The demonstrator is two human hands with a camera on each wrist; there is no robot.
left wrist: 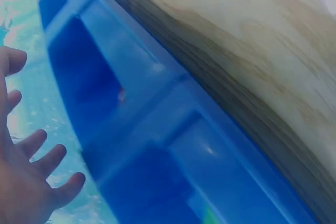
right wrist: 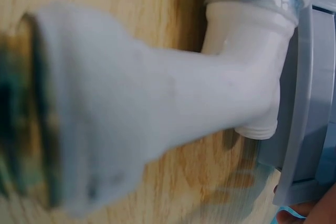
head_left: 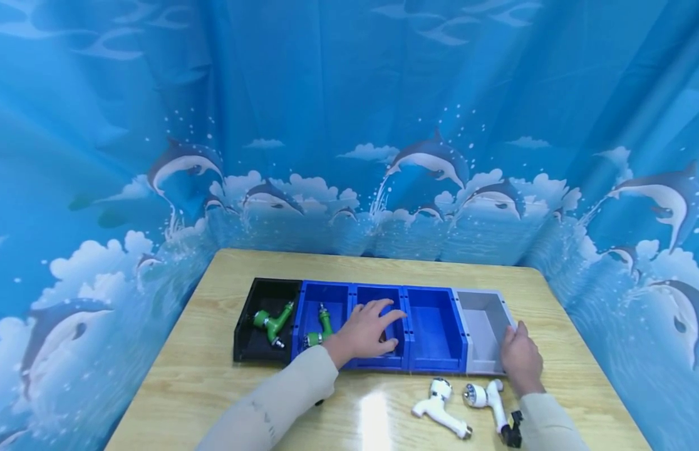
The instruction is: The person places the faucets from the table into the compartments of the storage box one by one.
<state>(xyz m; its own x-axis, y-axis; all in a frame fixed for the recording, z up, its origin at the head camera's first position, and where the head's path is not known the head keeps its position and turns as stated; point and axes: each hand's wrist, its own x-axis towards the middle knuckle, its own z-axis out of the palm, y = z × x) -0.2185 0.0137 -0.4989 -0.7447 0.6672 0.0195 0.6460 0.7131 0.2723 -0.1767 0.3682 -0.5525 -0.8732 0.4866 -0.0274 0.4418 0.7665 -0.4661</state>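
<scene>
My left hand [head_left: 367, 331] is over the middle blue bin [head_left: 377, 293], fingers spread apart and nothing held. The left wrist view shows its fingers beside the row of blue bins, with a small reddish spot inside one bin. At the row's right end my right hand [head_left: 521, 358] grips the side wall of the grey bin [head_left: 483, 295]; its fingers [right wrist: 320, 211] show at that bin's edge in the right wrist view. Two white taps [head_left: 440, 410] lie on the table in front of the bins. The white tap nearer the right hand [right wrist: 210, 87] fills much of the right wrist view.
A black bin [head_left: 242, 332] at the left end holds a green tap [head_left: 275, 322]. Another green tap [head_left: 326, 321] lies in the blue bin [head_left: 327, 291] beside it. A blue curtain [head_left: 327, 125] printed with dolphins surrounds the wooden table [head_left: 186, 369].
</scene>
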